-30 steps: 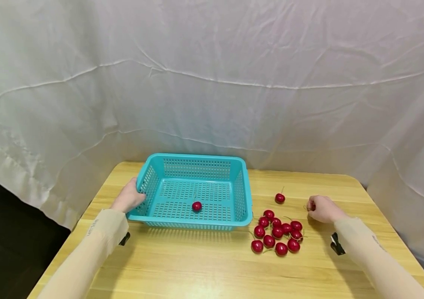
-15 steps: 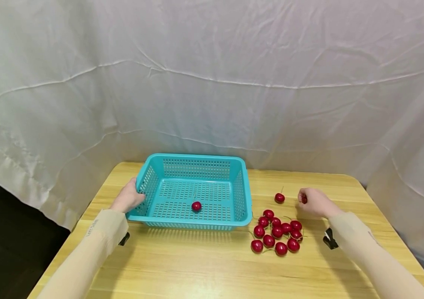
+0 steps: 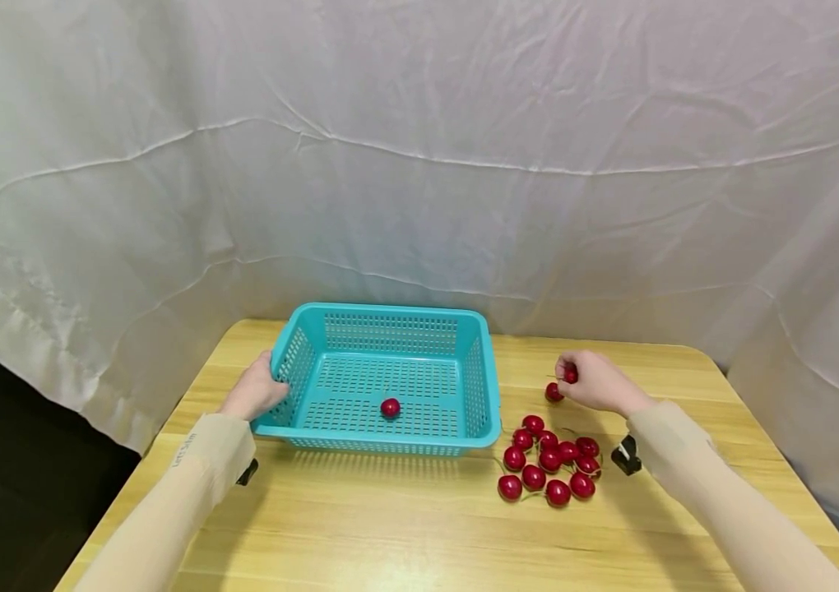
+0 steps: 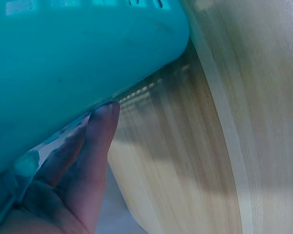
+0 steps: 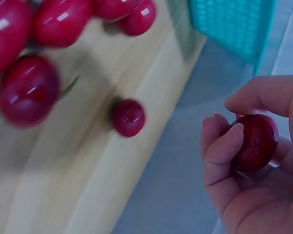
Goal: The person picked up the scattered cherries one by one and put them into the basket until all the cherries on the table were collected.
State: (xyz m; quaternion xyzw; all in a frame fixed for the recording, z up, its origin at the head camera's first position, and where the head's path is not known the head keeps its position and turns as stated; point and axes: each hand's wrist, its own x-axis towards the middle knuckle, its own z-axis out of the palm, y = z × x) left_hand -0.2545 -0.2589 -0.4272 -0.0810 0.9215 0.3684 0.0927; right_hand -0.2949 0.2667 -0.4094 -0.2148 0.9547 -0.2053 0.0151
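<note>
My left hand (image 3: pixel 252 392) grips the left side of a turquoise plastic basket (image 3: pixel 382 440), thumb over the inside of the wall. In the left wrist view its fingers (image 4: pixel 95 146) lie against the basket's outside (image 4: pixel 83 73). One cherry (image 3: pixel 390 408) sits on the basket floor. My right hand (image 3: pixel 597 382) holds a dark red cherry (image 5: pixel 256 142) in curled fingers, raised over the table right of the basket. In the head view it overlaps a lone cherry (image 3: pixel 553 392) lying on the table. A loose cluster of cherries (image 3: pixel 549 459) with stems lies nearer to me.
The wooden table (image 3: pixel 360 526) has a rounded far right corner. A pale cloth (image 3: pixel 419 164) hangs behind and around it. Dark space (image 3: pixel 12 460) shows past the left edge. The basket's right wall (image 3: pixel 480 386) stands between the cherries and its inside.
My right hand has moved left and slightly away from me with the cherry, from right of the cluster to over the lone cherry. The left hand and basket have stayed put.
</note>
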